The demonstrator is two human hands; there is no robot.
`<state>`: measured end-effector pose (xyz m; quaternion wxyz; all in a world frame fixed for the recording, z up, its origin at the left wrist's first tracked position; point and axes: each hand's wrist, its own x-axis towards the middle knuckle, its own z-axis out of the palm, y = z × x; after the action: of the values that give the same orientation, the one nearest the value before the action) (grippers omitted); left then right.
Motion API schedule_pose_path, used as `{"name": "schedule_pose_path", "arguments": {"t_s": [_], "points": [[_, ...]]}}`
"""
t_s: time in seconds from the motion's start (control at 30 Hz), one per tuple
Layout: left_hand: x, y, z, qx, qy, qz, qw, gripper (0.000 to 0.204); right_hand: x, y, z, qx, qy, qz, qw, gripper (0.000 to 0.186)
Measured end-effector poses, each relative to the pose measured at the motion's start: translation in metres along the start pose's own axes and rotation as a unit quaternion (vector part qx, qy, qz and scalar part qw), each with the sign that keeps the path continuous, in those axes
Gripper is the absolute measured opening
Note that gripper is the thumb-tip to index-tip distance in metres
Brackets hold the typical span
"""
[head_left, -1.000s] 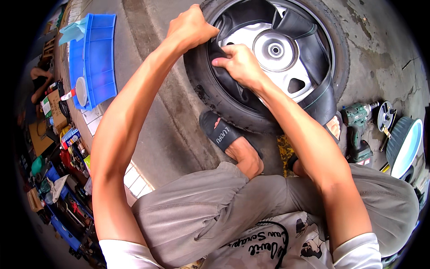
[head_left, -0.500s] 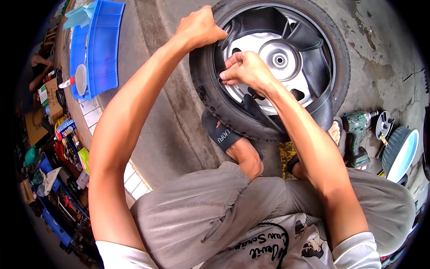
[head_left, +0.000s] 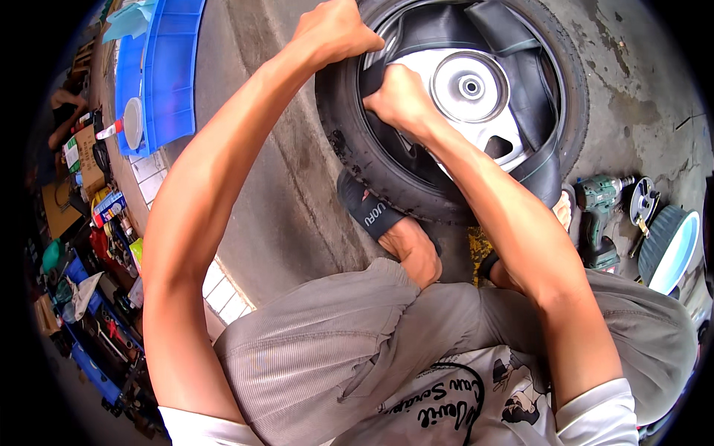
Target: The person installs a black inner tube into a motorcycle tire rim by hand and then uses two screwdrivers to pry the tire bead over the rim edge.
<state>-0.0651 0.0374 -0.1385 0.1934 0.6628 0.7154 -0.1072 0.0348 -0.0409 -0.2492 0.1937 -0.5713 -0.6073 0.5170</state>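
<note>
Over wheel (head_left: 470, 88) — R hand (head_left: 400, 100) now fisted on blk tube (head_left: 529, 104).

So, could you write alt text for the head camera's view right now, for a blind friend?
A person's bare right hand is closed on a limp black rubber inner tube draped over a silver metal wheel, the left hand at the edge of its black rubber tyre. A green-and-black power drill lies to the right, a blue plastic bin left.
</note>
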Motion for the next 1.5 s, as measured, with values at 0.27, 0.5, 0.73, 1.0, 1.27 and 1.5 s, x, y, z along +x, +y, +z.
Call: {"name": "schedule_pose_path", "arguments": {"t_s": [0.27,0.5,0.73,1.0,1.27,1.5], "points": [[0.028,-0.034,0.021,0.006,-0.011,0.042,0.999,0.069,-0.003,-0.002,-0.016,-0.121,-0.079,-0.085,0.986,0.031],[0.03,-0.021,0.022,-0.025,-0.023,0.031,0.999,0.077,-0.003,0.047,-0.064,-0.292,0.076,-0.347,0.888,0.038],[0.013,-0.022,0.03,-0.028,0.044,0.032,0.998,0.067,0.04,0.038,-0.062,-0.436,0.102,-0.411,0.794,0.047],[0.019,-0.025,0.037,-0.032,0.011,0.052,0.998,0.091,0.112,0.041,-0.058,-0.367,0.052,-0.445,0.815,0.027],[0.038,-0.031,0.031,-0.013,-0.03,0.074,0.997,0.098,-0.005,0.016,-0.027,-0.186,0.332,-0.211,0.9,0.027],[0.118,0.04,0.02,-0.073,0.016,0.329,0.941,0.081,-0.053,0.067,-0.123,-0.273,0.425,0.017,0.863,0.044]]}}
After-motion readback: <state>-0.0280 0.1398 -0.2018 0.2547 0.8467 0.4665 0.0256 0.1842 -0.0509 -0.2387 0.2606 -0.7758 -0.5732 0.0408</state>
